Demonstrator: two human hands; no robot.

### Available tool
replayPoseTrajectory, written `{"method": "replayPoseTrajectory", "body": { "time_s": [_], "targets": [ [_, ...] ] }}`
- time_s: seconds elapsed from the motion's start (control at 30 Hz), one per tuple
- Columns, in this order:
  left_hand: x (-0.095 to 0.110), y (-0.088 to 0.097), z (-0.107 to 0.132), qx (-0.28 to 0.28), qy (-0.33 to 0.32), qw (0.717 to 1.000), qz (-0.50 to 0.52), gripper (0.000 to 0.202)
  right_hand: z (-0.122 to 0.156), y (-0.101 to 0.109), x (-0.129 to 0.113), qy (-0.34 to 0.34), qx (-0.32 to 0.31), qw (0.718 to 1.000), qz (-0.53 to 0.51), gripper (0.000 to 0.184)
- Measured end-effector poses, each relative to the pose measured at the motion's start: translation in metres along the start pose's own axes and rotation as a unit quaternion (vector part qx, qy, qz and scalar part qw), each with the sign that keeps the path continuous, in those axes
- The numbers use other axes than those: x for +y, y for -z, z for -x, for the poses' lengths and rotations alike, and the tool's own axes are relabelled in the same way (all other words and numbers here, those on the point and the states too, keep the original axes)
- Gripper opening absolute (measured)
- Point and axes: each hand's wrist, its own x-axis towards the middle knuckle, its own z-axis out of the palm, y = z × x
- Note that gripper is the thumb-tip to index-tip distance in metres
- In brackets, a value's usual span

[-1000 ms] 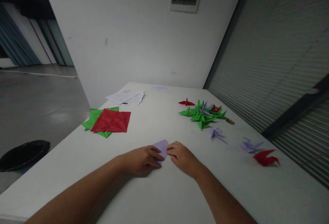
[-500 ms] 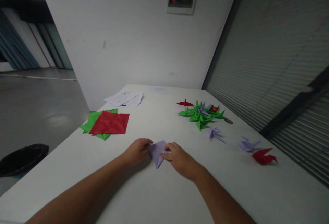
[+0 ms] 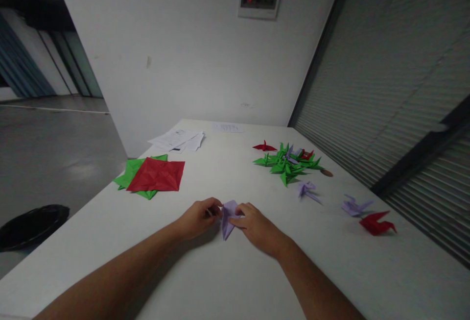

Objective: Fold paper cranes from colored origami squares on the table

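Observation:
A folded piece of lilac origami paper (image 3: 228, 214) lies on the white table between my hands, its pointed end toward me. My left hand (image 3: 200, 217) pinches the paper's left corner, which is lifted and turned inward. On the other side, my right hand (image 3: 253, 224) grips the right edge between thumb and fingers, the thumb lying across the front. The fingertips partly cover both edges of the paper.
Flattened red paper (image 3: 157, 175) rests over green sheets (image 3: 132, 172) at left. White printed papers (image 3: 178, 139) lie behind. Right of my hands are a pile of green paper cranes (image 3: 286, 165), lilac cranes (image 3: 307, 190) and a red crane (image 3: 376, 223). A black bin (image 3: 35, 227) stands on the floor at left.
My left hand has moved slightly right, bringing the paper's left corner inward, so the piece looks narrower. My right hand has stayed in place.

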Motion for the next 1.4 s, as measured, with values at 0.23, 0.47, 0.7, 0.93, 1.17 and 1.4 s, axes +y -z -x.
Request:
{"method": "replayPoseTrajectory", "body": {
  "time_s": [0.23,0.47,0.7,0.93,1.17,1.4],
  "targets": [
    [0.005,-0.001,0.001,-0.072,-0.217,0.959,-0.166,0.03,-0.001,0.002,-0.001,0.005,-0.003,1.0,-0.005,0.035],
    [0.01,0.004,0.0,-0.099,-0.298,0.927,-0.204,0.028,0.0,0.007,-0.003,0.003,-0.01,1.0,-0.015,0.053],
    [0.008,0.005,0.003,-0.12,-0.283,0.925,-0.225,0.031,0.0,0.011,-0.005,-0.005,-0.008,1.0,-0.023,0.045],
    [0.013,0.012,0.006,-0.155,-0.266,0.926,-0.218,0.03,0.0,0.013,-0.007,0.011,-0.012,1.0,-0.023,0.043],
    [0.012,0.008,0.01,-0.158,-0.231,0.931,-0.236,0.059,0.001,0.01,-0.005,-0.004,-0.012,1.0,-0.011,0.04],
    [0.01,0.009,0.01,-0.18,-0.246,0.917,-0.257,0.058,0.001,0.005,0.007,-0.014,-0.004,0.999,0.047,0.044]
  ]
}}
